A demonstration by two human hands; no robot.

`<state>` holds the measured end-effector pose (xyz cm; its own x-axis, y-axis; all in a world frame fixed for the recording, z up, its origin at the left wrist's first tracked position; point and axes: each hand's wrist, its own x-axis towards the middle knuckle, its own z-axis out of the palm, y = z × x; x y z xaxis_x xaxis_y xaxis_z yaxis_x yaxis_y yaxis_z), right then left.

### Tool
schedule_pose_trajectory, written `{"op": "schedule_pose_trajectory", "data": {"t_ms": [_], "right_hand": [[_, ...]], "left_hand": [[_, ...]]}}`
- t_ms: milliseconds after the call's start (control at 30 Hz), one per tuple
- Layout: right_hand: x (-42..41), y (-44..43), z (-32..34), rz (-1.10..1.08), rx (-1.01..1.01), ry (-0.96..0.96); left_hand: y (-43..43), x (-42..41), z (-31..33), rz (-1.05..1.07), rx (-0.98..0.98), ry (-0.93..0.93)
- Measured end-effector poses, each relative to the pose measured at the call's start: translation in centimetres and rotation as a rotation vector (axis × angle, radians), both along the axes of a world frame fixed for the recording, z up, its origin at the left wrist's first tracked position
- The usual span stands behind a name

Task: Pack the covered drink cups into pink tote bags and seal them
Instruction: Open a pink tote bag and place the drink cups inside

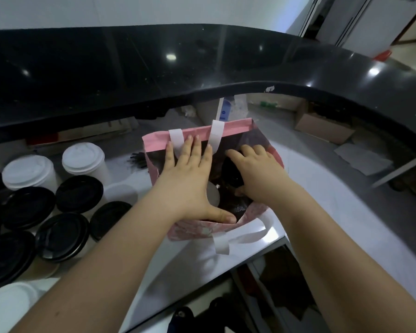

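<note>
A pink tote bag [235, 128] with white handles stands open on the white counter. My left hand [190, 179] spans its mouth with straight fingers; the fingertips touch the far rim and the thumb presses the near rim. My right hand [255, 169] reaches inside the bag and curls over a black-lidded cup [231, 171]. A pale lid [213, 194] of another cup shows under my left palm. Several covered cups stand at the left: white-lidded cups [83, 158] and black-lidded cups [79, 193].
A raised black countertop [154, 75] curves around the far side. Cardboard boxes [322, 126] and papers lie beneath it. The white counter's edge [250, 258] runs close in front of the bag, with a drop to the floor below.
</note>
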<state>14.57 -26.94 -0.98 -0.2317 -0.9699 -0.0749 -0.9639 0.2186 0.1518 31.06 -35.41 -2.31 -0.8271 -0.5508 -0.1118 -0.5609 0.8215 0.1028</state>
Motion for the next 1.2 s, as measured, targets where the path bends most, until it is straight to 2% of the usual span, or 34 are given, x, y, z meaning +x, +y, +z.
{"op": "schedule_pose_trajectory", "data": {"t_ms": [100,367,667,833,933,1200], "right_hand": [[-0.6,-0.6,-0.7,-0.081,0.026,-0.022],[-1.4,-1.8,-2.1,-0.023,0.05,-0.227],[-2.0,-1.2,-5.0,0.07,0.11,-0.198],[-2.4,-0.8,-6.8,0.056,0.252,-0.281],[-2.3,-0.7,-7.4,0.046,0.249,-0.304],[-2.4,-0.8,-5.5,0.091,0.264,-0.32]], "left_hand": [[0.5,0.2,0.1,0.011,0.01,-0.012],[0.7,0.0,0.2,0.066,-0.02,-0.023],[0.3,-0.5,-0.1,0.118,0.047,0.011],[0.7,-0.9,-0.7,0.123,0.062,0.007],[0.9,-1.0,-1.0,0.14,0.063,0.007],[1.2,-0.8,-0.1,0.139,0.022,0.048]]}}
